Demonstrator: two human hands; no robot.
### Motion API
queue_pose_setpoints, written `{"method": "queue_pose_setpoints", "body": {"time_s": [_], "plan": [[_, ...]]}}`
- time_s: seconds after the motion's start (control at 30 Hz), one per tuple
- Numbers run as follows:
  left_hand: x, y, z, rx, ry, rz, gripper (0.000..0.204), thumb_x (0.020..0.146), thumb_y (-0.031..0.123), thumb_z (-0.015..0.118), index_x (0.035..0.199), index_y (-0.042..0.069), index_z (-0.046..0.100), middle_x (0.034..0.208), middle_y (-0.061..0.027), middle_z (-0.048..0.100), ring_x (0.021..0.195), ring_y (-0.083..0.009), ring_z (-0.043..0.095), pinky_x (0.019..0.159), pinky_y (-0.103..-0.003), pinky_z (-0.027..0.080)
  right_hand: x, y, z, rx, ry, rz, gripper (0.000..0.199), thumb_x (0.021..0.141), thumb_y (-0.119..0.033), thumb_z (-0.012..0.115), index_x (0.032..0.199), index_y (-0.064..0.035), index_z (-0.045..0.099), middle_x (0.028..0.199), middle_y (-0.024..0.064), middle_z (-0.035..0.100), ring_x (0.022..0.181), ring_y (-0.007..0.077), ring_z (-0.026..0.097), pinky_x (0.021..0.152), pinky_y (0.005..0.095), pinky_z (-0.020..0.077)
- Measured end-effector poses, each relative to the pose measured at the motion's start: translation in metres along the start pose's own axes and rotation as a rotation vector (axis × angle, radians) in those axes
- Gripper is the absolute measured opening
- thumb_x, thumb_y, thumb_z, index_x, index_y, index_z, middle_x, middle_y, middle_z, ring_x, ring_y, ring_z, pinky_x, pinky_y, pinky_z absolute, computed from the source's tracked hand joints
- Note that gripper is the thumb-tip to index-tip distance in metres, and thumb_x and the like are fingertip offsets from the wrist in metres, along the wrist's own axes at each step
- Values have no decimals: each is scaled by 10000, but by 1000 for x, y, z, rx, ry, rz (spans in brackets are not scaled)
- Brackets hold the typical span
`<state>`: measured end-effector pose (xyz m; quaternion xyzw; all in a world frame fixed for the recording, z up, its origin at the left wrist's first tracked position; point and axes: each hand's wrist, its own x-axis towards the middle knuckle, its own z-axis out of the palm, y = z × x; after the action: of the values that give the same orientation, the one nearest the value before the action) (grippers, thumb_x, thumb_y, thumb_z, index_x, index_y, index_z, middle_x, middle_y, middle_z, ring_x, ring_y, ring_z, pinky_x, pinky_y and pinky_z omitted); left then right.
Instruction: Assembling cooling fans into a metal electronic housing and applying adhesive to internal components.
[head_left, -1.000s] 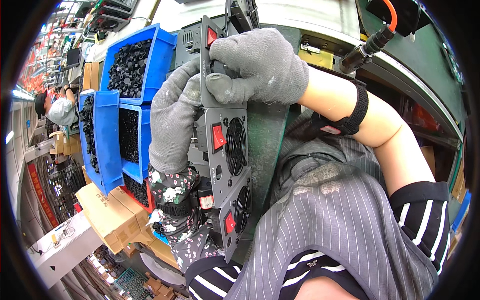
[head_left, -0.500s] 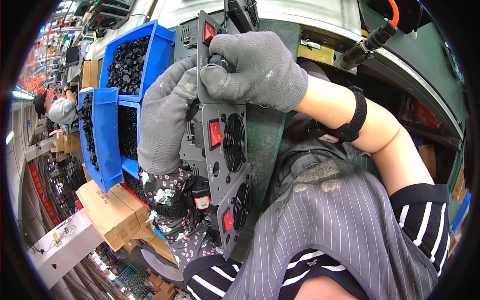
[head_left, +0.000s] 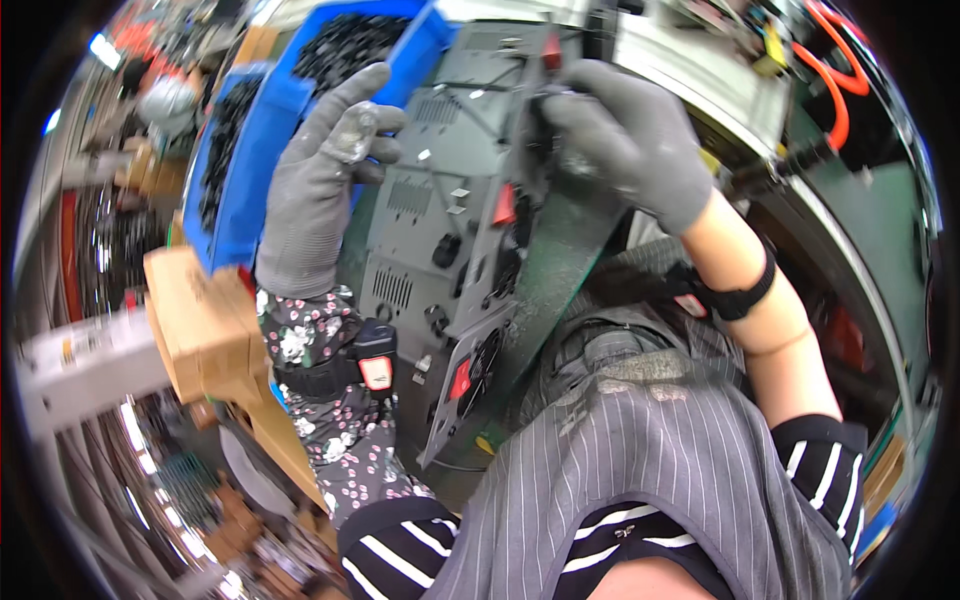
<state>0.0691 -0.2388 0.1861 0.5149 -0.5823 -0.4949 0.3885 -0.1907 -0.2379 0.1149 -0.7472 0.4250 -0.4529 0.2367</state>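
My left hand (head_left: pixel 318 185), in a grey work glove, is raised beside the row of metal cases, its fingers apart and nothing seen in them. My gloved right hand (head_left: pixel 645 145) is just right of the farthest case's front panel (head_left: pixel 528 125). Motion smears its bent fingers, so whether they hold anything is unclear. The grey cases (head_left: pixel 405 240) stand in a row, with slotted vents and loose wires inside. On their front panels are red rocker switches (head_left: pixel 504 205) and black round fans (head_left: pixel 487 362); a dark part near my right fingertips is blurred.
Blue bins (head_left: pixel 238 225) of small black parts stand left of the cases. Brown cartons (head_left: pixel 195 320) are farther left. A green bench top (head_left: pixel 560 265) runs along the right of the cases. An orange coiled hose (head_left: pixel 838 115) hangs at upper right. Someone in light clothing (head_left: pixel 168 105) is at far left.
Both hands have come off the far case's front panel; the left has moved left, the right to the right. The view has shifted, showing more of the cases' insides.
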Motion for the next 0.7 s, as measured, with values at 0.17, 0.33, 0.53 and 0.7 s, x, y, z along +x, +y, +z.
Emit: {"method": "queue_pose_setpoints", "body": {"time_s": [0.17,0.33,0.53,0.7], "plan": [[-73,-24,-36,88,269,-153,397,901,115,653,1263,-23,566,1021,-20,639,905,-80,573,832,-204,461,-32,26,-16,409,160,258,320,943,-319,521,1020,-30,636,828,22,602,651,87,494,580,223,396],[-138,-91,-35,563,392,-357,465,833,240,712,1227,20,599,1091,-133,663,986,-194,652,860,-324,506,-55,34,-9,517,130,325,359,965,-333,476,1080,-14,592,826,6,583,679,32,454,619,167,357],[-141,-126,-15,949,435,-258,407,814,347,696,1128,90,663,1051,-130,650,946,-281,643,828,-387,501,-51,6,-3,564,78,224,297,956,-274,520,1071,-10,592,849,32,609,686,46,466,625,178,377],[-132,-113,-15,994,380,-289,372,801,291,711,1120,105,670,1027,-111,655,922,-266,650,803,-358,506,-44,-26,-2,488,32,37,231,945,-194,515,1032,5,593,885,73,635,718,84,517,655,216,424]]}}
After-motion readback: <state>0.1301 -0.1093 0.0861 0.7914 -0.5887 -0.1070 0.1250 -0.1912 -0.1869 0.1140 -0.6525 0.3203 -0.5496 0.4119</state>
